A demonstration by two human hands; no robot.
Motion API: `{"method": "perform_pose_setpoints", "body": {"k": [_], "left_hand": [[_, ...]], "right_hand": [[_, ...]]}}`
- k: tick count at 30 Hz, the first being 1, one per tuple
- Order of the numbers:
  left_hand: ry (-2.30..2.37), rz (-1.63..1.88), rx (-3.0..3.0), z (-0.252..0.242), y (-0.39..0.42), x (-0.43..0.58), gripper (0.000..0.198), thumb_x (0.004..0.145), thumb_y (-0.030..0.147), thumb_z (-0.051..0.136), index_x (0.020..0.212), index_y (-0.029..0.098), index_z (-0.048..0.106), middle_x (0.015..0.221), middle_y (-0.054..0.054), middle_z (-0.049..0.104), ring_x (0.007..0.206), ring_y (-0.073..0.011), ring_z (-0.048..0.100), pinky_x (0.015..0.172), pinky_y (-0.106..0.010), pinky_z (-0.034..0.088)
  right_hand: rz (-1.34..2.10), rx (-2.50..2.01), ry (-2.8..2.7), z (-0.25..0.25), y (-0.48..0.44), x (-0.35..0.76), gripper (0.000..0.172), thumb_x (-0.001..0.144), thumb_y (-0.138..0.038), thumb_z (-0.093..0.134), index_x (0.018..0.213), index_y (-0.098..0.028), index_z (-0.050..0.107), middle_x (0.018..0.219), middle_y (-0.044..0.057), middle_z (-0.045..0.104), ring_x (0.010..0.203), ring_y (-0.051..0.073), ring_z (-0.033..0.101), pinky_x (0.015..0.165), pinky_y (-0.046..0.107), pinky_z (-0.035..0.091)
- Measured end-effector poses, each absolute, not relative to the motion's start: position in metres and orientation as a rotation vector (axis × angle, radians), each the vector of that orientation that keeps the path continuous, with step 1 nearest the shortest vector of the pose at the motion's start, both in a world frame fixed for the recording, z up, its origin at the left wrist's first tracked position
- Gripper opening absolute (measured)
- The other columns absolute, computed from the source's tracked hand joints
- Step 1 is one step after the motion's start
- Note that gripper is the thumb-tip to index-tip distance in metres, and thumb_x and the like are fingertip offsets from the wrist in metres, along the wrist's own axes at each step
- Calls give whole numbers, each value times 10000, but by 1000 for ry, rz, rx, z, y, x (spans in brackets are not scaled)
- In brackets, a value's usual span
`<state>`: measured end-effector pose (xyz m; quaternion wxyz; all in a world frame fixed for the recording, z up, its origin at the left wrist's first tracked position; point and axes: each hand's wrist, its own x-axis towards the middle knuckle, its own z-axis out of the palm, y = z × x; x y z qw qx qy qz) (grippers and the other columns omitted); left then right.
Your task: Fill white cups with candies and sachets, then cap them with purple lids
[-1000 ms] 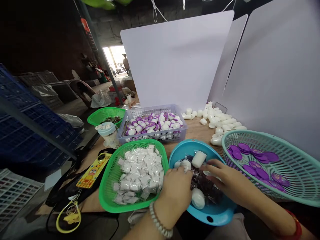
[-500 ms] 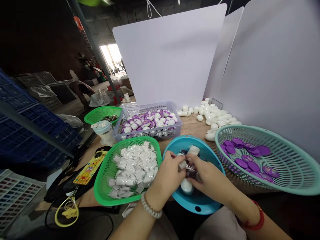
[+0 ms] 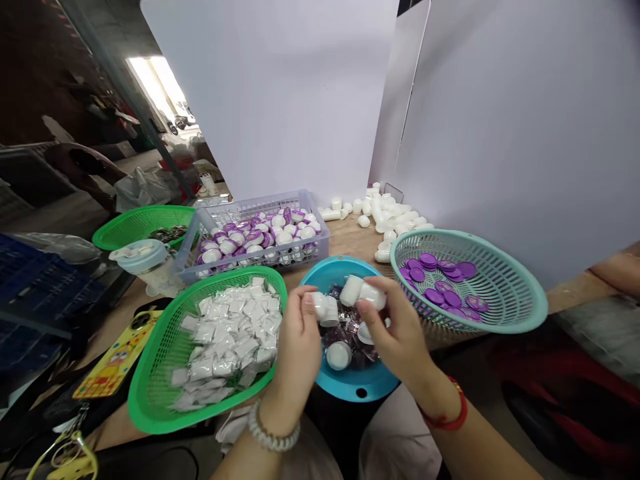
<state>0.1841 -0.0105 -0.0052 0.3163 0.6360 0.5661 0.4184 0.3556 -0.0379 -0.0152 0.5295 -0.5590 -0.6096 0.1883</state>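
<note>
My left hand is closed on a small white plastic capsule, held just above the blue bowl. My right hand is closed on another white capsule piece, close to the first. The bowl holds dark wrapped pieces and a loose white capsule. A green basket of white sachets sits just left of my left hand. To the right of my right hand is a teal basket with purple round lids.
A lilac crate holds purple-and-white capsules. Loose white capsule halves lie by the white boards at the back. A second green basket, a lidded cup and a yellow phone case are at the left.
Both hands rose out of the blue bowl, each with a white capsule piece, and now hold them above it. The camera view shifted right and tilted down.
</note>
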Motion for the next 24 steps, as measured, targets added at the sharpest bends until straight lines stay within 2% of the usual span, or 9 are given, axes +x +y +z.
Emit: {"method": "perform_pose_setpoints", "body": {"k": [3, 5, 7, 9, 11, 14, 18, 21, 24], "left_hand": [[1485, 1006, 1801, -1, 2, 171, 346, 1118, 389, 365, 1266, 211, 622, 1255, -125, 730, 1180, -287, 682, 1052, -499, 539], [1431, 907, 1913, 2, 7, 167, 288, 1075, 260, 461, 1241, 229, 695, 1380, -121, 716, 1356, -328, 606, 1169, -567, 445], [1476, 748, 2070, 2, 7, 167, 368, 1017, 123, 475, 1247, 235, 739, 1562, -135, 615, 1530, -406, 437, 1201, -669, 369], [1600, 539, 2241, 3, 5, 171, 471, 971, 52, 464, 1313, 233, 733, 1671, -156, 498, 1592, -462, 309, 1166, -733, 364], [1685, 357, 2355, 4, 3, 175, 507, 951, 47, 476, 1362, 228, 711, 1655, -177, 505, 1551, -469, 362, 1118, -718, 420], [1700, 295, 2365, 7, 2, 177, 508, 899, 46, 527, 1342, 211, 712, 1593, -177, 573, 1458, -456, 464, 1080, -692, 455], [1726, 352, 2338, 9, 1, 173, 609, 857, 24, 554, 1405, 270, 655, 1600, -123, 583, 1507, -408, 442, 1162, -734, 355], [1541, 497, 2236, 9, 0, 166, 591, 947, 172, 637, 1519, 294, 554, 1677, -105, 500, 1607, -375, 330, 1275, -709, 232], [1231, 678, 2036, 8, -1, 163, 615, 1025, 357, 638, 1607, 290, 452, 1747, -107, 372, 1638, -317, 289, 1321, -567, 277]], "right_hand": [[418, -1440, -1588, -14, -34, 382, 333, 1064, -407, 561, 1370, -306, 644, 1234, 101, 632, 1070, 268, 658, 894, 408, 568], [333, -1568, -1785, -13, -28, 392, 387, 1055, -305, 540, 1425, -329, 654, 1481, 143, 523, 1377, 369, 530, 1092, 559, 490], [216, -1681, -1948, -12, -23, 392, 449, 1014, -237, 576, 1448, -313, 660, 1604, 165, 434, 1493, 443, 400, 1162, 662, 398], [213, -1723, -2110, -10, -17, 382, 442, 977, -209, 621, 1408, -276, 689, 1540, 175, 529, 1409, 436, 486, 1130, 639, 435], [297, -1709, -2313, -10, -9, 367, 418, 966, -197, 627, 1376, -238, 698, 1393, 163, 660, 1277, 401, 587, 1069, 585, 492], [415, -1644, -2570, -14, 7, 346, 499, 962, -202, 636, 1458, -157, 623, 1354, 190, 702, 1243, 429, 621, 1022, 568, 517], [474, -1591, -2593, -16, 30, 342, 461, 951, -139, 625, 1410, -99, 631, 1298, 238, 717, 1164, 405, 691, 990, 521, 533], [597, -1508, -2492, -6, 36, 355, 403, 968, -138, 567, 1365, -160, 631, 1248, 173, 742, 999, 290, 744, 867, 404, 579], [1181, -1274, -1923, 2, 26, 366, 362, 981, -276, 534, 1334, -242, 606, 1212, 85, 736, 844, 207, 728, 730, 330, 590]]}}
